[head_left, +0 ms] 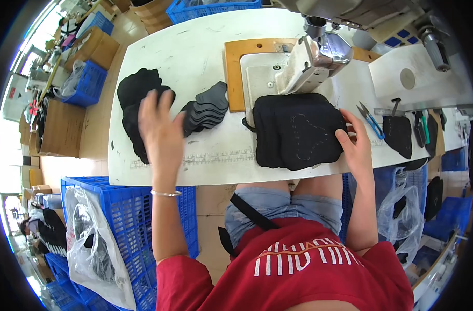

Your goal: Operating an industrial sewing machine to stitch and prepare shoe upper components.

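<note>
My left hand, slightly blurred, has its fingers apart over a pile of black fabric pieces at the left of the table. Whether it touches the pile I cannot tell. Just right of it lies a fanned stack of grey, curved-edged pieces. My right hand pinches the right edge of a black fabric panel, thumb on top. This rounded panel bears a pale stitched or drawn outline and lies on similar panels in front of the sewing machine head.
The machine's wooden-edged bed is set into the white table. At the right lie blue-handled snips, a dark fabric piece and a green-handled tool. Blue crates stand below the table, one draped with a plastic bag.
</note>
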A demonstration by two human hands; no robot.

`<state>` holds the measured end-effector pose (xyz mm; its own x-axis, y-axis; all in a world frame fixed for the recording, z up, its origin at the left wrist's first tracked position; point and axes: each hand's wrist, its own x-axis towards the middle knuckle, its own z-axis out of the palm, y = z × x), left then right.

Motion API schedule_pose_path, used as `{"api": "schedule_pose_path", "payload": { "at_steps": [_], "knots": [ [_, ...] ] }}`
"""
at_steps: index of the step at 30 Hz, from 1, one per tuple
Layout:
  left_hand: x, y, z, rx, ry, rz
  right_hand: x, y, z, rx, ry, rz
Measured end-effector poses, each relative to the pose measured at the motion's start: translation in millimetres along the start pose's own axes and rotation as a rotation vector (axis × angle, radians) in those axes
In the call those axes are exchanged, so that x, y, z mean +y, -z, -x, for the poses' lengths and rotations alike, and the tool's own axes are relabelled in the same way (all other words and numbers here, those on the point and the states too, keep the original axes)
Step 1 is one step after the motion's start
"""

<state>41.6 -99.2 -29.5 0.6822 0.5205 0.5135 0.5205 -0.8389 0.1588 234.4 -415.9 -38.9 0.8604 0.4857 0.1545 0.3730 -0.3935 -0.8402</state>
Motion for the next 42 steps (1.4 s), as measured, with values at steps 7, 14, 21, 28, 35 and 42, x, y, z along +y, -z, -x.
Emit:
{"api": "schedule_pose_path", "payload": {
  "at_steps": [7, 14, 21, 28, 35, 42],
  "knots": [
    [26, -12, 7, -0.327, -0.006, 0.140, 0, 3, 5, -0.097, -0.064, -0.096],
    [38, -8, 15, -0.238, 0.076, 0.221, 2, 6, 5, -0.094, -0.044, -0.124],
    [88, -13, 47, -0.151, 0.191, 0.190, -3, -3, 2, -0.009, -0.011, -0.113],
    [58, -13, -15, -0.249, 0.247, 0.348, 8, -8, 3, 0.223, 0.074, 0.069],
    [69, -16, -12, -0.095, 0.232, 0.249, 0, 0, -2, 0.365, 0.222, 0.155],
    [99, 20, -8, 0.080, 0.407, 0.938, -30, 25, -8, 0.318, 0.070, -0.289]
  ]
}}
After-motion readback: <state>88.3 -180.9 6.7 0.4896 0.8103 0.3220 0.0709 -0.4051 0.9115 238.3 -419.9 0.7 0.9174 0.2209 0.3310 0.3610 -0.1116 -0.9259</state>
